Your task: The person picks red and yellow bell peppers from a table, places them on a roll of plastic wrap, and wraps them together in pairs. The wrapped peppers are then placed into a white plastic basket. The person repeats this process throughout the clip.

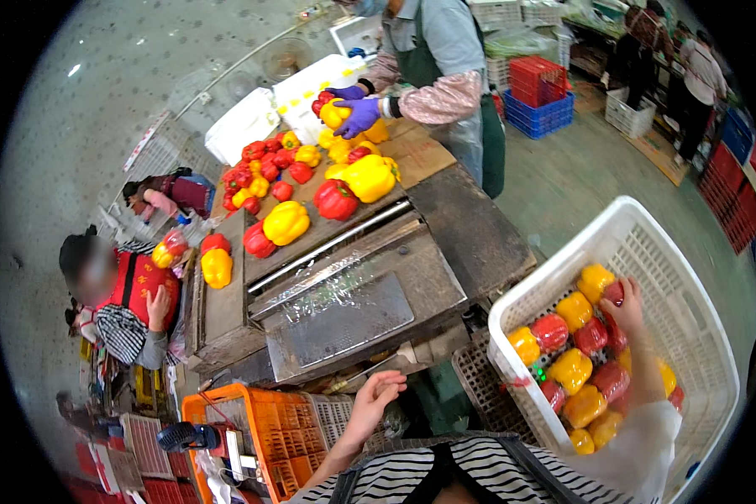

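My right hand [625,307] reaches into a white plastic basket [652,239] at the right. Its fingers are around the red end of a red-and-yellow bell pepper pack [595,281]. Below that pack lie several more red and yellow peppers [570,370], many glossy with clear film. My left hand [378,395] hovers, empty and fingers loosely curled, near the front edge of the wrapping machine [346,321]. Crumpled clear film [321,286] lies across the machine's top. On its far ledge rest a yellow pepper [286,222] and a red pepper [259,240] side by side.
Across the table a co-worker in purple gloves [360,117] holds red and yellow peppers. Loose peppers [271,165] cover the cardboard beside white foam boxes [242,123]. At left another person holds a wrapped pepper pack [170,247]. An orange crate [283,416] stands below my left arm.
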Demonstrator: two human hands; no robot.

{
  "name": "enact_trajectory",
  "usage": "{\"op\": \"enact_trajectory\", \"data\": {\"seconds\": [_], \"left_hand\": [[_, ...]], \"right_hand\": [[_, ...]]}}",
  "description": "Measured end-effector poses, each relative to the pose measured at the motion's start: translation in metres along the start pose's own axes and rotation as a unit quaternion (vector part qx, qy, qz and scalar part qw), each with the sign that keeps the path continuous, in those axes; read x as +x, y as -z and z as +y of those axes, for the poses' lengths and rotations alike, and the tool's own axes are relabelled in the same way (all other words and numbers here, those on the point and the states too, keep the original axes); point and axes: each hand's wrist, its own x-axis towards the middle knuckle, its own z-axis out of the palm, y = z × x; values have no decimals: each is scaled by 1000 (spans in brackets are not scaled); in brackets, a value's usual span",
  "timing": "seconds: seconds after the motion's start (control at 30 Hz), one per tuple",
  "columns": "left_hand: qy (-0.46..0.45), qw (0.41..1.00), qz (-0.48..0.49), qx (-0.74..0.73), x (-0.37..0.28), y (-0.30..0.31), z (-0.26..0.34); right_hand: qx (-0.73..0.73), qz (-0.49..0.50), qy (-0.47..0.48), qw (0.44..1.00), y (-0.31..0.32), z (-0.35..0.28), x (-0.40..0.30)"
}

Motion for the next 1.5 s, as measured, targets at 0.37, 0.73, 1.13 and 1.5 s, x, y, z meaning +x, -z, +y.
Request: {"op": "enact_trajectory", "data": {"seconds": [0.37, 0.73, 1.13, 1.5], "left_hand": [[-86, 991, 104, -11, 15, 55, -7], [-180, 946, 270, 27, 51, 151, 18], [-587, 798, -17, 135, -9, 284, 207], [-361, 850, -161, 348, -6, 432, 251]], "right_hand": [[146, 200, 331, 911, 113, -198, 58], [-123, 114, 467, 868, 24, -577, 281], [-239, -100, 338, 905, -121, -688, 372], [-183, -167, 259, 934, -188, -687, 423]]}}
